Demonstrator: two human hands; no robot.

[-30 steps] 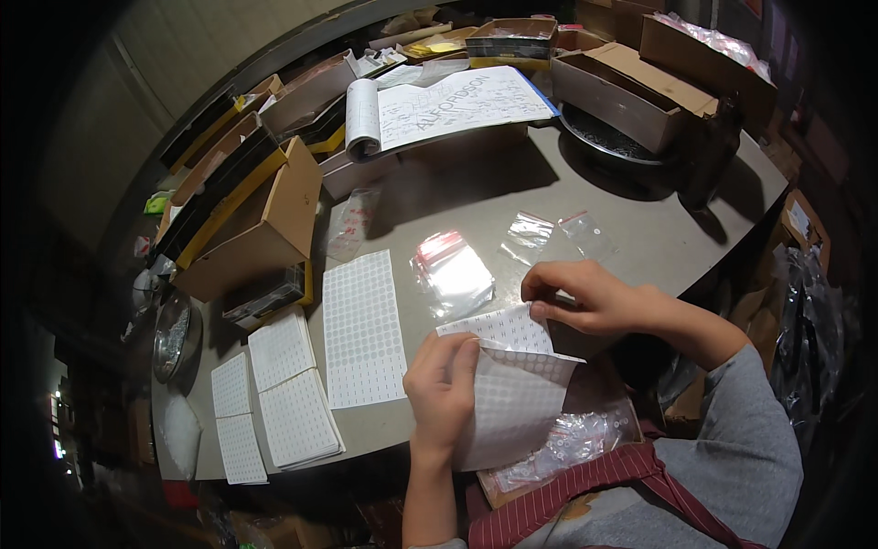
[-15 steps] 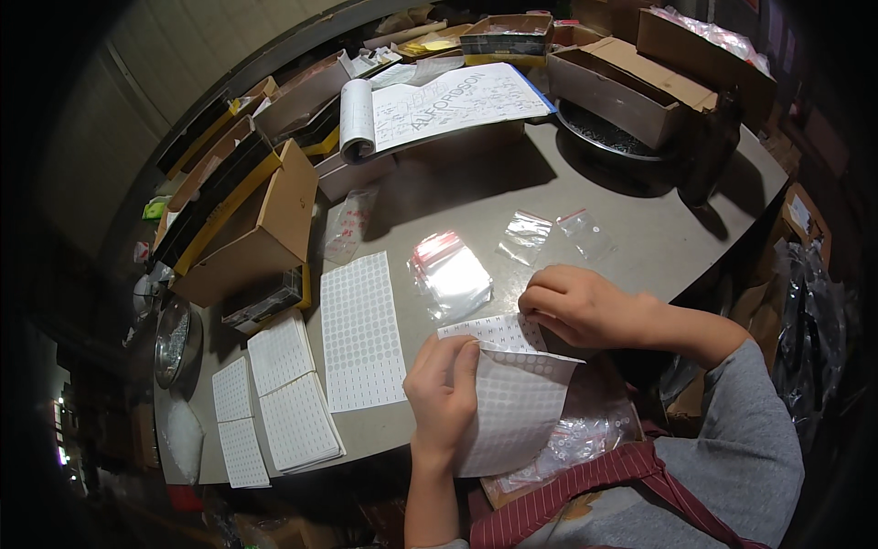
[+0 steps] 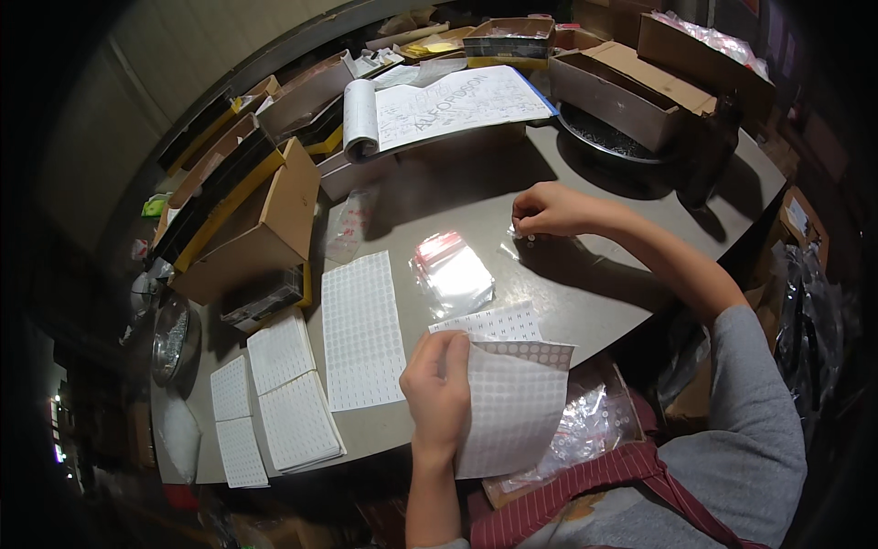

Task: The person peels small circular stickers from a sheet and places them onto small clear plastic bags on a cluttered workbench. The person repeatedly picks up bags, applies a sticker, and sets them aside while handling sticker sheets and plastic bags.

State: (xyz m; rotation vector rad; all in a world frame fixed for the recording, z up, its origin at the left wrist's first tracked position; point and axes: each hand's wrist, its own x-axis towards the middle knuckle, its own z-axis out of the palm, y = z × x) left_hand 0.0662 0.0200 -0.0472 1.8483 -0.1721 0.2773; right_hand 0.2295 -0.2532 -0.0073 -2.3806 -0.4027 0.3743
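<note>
My left hand (image 3: 439,389) is closed on a sheet of round stickers (image 3: 517,403), which hangs bent down toward my lap, its pale backing showing. Beyond its folded edge, a white strip with printed marks (image 3: 494,323) lies partly covered. Out over the table, my right hand (image 3: 549,212) has its fingertips pinched on a small clear zip bag (image 3: 512,245), largely hidden by the hand and its shadow. A stack of clear zip bags with red tops (image 3: 453,274) lies between the hands and another sticker sheet (image 3: 361,329).
Stacks of printed sheets (image 3: 291,393) lie at the table's left front. Open cardboard boxes (image 3: 274,215) stand along the left and back. A curled paper pad (image 3: 457,105) sits at the back, beside a black bowl (image 3: 613,151). A box of clear bags (image 3: 594,425) is by my lap.
My right hand has left the sticker sheet and moved away from me to the small zip bags. My left hand still holds the sheet, shifted slightly left.
</note>
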